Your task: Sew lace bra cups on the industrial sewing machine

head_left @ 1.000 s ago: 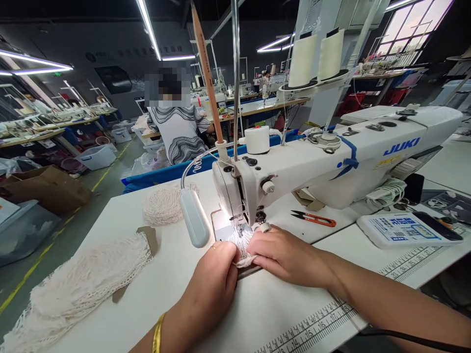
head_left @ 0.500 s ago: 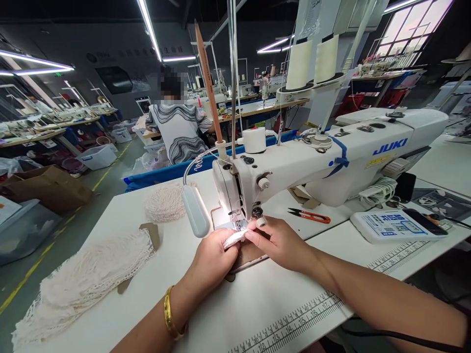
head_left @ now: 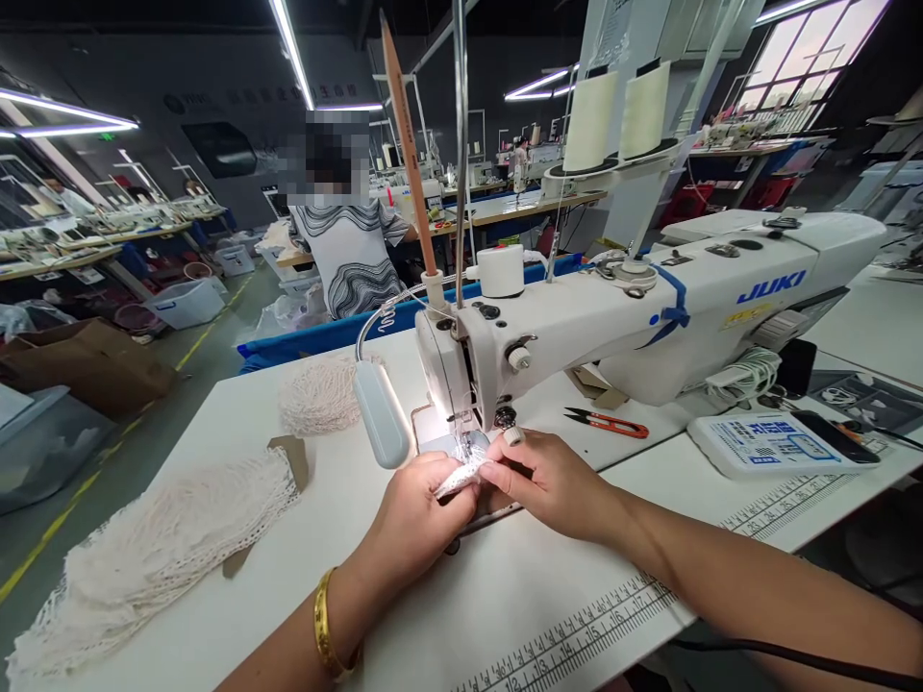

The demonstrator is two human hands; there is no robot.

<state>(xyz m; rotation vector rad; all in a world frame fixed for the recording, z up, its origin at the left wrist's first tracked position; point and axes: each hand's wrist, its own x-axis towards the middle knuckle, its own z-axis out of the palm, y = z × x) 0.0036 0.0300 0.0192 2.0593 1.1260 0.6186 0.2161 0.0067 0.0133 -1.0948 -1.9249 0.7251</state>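
Observation:
A small piece of white lace fabric (head_left: 461, 475) lies under the needle area of a white JUKI sewing machine (head_left: 577, 322), lit by its lamp. My left hand (head_left: 418, 505) pinches the fabric's left side between thumb and fingers. From the right, my right hand (head_left: 555, 481) pinches the other side, close to the presser foot (head_left: 467, 448). Both hands rest low in front of the needle. Folds of the fabric between the fingers are partly hidden.
Left on the table lie a long cream lace bundle (head_left: 165, 548) and a smaller lace pile (head_left: 317, 396). A grey lamp (head_left: 382, 415) hangs beside the needle. Orange thread snips (head_left: 607, 423) and a phone (head_left: 836, 437) on a white box lie right. A person (head_left: 350, 250) sits ahead.
The fabric between my hands has turned slightly and more of its lace surface shows. Both hands keep their pinch in nearly the same place. The camera view has shifted a little.

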